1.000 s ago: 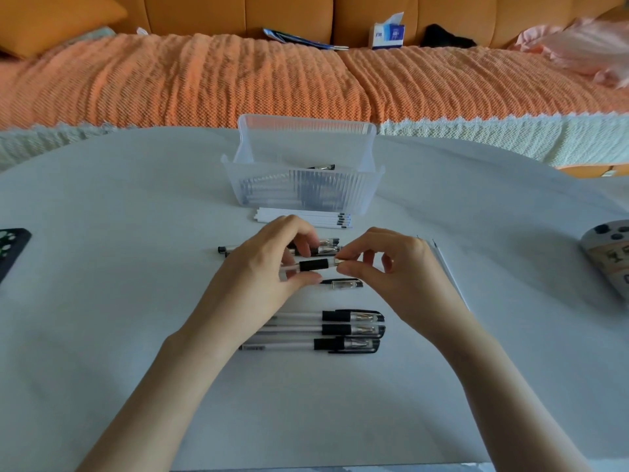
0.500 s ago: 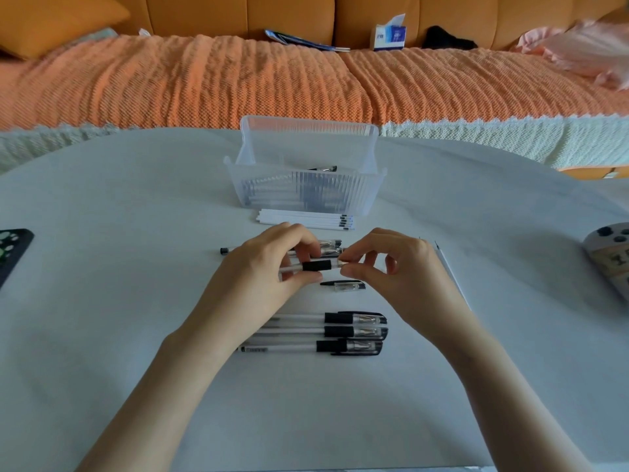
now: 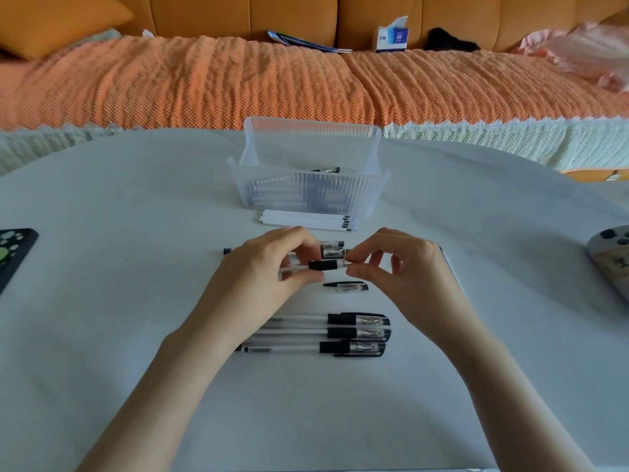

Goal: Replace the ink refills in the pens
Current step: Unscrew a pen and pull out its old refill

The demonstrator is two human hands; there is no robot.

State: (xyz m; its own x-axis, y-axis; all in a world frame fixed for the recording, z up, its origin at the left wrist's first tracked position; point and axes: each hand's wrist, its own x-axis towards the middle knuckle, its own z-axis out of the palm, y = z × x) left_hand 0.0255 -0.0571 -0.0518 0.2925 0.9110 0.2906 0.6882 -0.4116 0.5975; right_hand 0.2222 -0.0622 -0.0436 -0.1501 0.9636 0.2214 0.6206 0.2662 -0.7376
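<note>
Barely shifting since earlier: left hand (image 3: 258, 281) is gripping slim clear-plastic pen (image 3: 323, 265) with black rubber sleeve; right hand (image 3: 401, 267), just beside, is pinching its metal tip (image 3: 347, 264). Light, stiff, slippery: sleeve likely gripping best.

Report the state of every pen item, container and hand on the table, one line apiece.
held pen: uncapped, level.
left hand: grips its barrel.
right hand: pinches its tip end.
loose cap: off, lying flat.
three pens: capped, lying side by side.
bin: upright, open-topped.
refills: stacked flat against the bin's near wall.
</note>
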